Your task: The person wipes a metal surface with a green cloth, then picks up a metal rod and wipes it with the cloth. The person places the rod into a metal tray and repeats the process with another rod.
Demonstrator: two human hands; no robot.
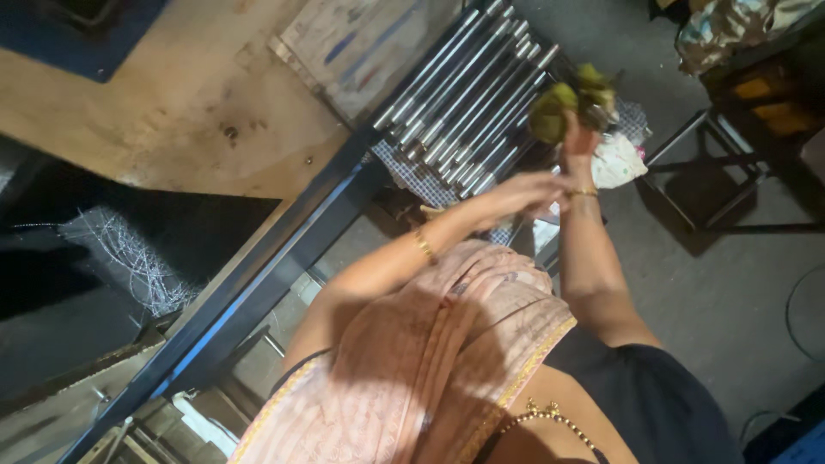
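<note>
While the camera looks down, much of the scene is dark or cut off. A pink cloth [430, 361] over the person's front hides the lower middle, and the left side is mostly black shadow. Both hands are a little blurred.

The right hand [577, 137] is raised and its fingers are closed around a green rag [554, 107]. Only the wrist and the back of the hand show well; the fingertips are buried in the rag, which bunches up above and to the left of them. Something dark sits just right of the rag, but I cannot tell what it is.

The left hand [524, 191] reaches across near the right wrist. Its fingers look loosely stretched out, with nothing clearly in them, though blur makes that hard to be sure of. They end close to the near tips of the rods [464, 94].

These shiny metal rods lie side by side in a sloping row on a checked cloth [412, 176]. A white rag [619, 163] lies just right of the hands. A dark frame [730, 185] stands further right.
</note>
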